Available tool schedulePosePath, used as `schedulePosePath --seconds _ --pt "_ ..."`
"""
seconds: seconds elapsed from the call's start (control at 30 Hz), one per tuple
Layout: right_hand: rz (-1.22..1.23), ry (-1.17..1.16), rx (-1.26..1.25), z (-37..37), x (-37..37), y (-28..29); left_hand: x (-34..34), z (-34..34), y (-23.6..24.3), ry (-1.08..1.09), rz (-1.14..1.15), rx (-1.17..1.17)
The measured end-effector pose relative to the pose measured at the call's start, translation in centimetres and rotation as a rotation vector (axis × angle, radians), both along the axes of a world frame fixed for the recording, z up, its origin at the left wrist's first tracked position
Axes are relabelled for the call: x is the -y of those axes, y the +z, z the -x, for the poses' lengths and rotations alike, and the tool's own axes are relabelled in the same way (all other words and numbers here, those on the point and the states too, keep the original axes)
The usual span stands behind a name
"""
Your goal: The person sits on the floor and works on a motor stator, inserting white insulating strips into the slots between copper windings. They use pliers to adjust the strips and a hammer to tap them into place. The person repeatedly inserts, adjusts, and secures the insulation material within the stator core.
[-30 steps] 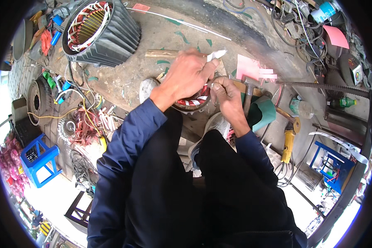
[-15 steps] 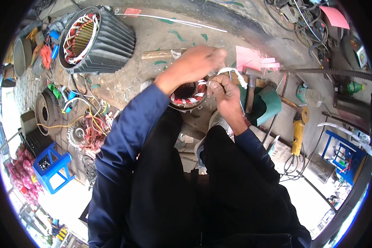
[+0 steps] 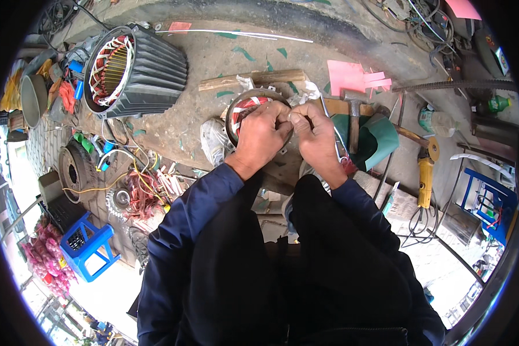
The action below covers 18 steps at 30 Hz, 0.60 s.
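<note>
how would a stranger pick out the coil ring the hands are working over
Start at the big grey finned housing, upper left. Go right to the wooden strip; just below it sits the coil ring, red and white, partly covered by the left hand. The housing holds similar coils, but this ring looks plainly smaller.

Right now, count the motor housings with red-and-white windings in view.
2: a large ribbed housing at the upper left, and a smaller housing above the picture's centre, partly covered by the left hand. More could be hidden.
</note>
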State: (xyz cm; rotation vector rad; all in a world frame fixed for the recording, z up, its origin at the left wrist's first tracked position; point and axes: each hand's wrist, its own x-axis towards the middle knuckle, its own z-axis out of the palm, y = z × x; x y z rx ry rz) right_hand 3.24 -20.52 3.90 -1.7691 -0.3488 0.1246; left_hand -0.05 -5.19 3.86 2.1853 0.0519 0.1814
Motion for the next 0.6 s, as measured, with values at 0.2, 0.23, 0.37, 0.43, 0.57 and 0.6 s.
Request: schedulePosePath --seconds 0.2,0.23,0.37,0.43,0.57,0.6 --pt "0.084 0.021 0.118 -0.2 -0.3 1.4 0.2 -0.1 -0.9 0.038 -0.053 0.059" --pt "0.044 0.026 0.078 -0.3 -0.3 1.7 0.2 -0.1 -1.0 0.039 -0.006 0.066" --pt "-0.375 -0.046 -0.471 -1.3 -0.1 2.8 0.2 0.0 -0.6 0.059 0.294 0.029" --pt "-0.365 -0.079 -0.494 -2.2 0.5 3.2 0.1 0.1 -0.2 0.082 0.422 -0.128" --pt "-0.336 -0.088 -0.615 -3.6 2.2 2.2 -0.3 0.3 -0.3 0.059 0.581 -0.285" --pt "-0.386 -0.037 -0.612 -3.8 2.7 1.2 -0.4 0.4 -0.7 0.047 0.603 -0.257"
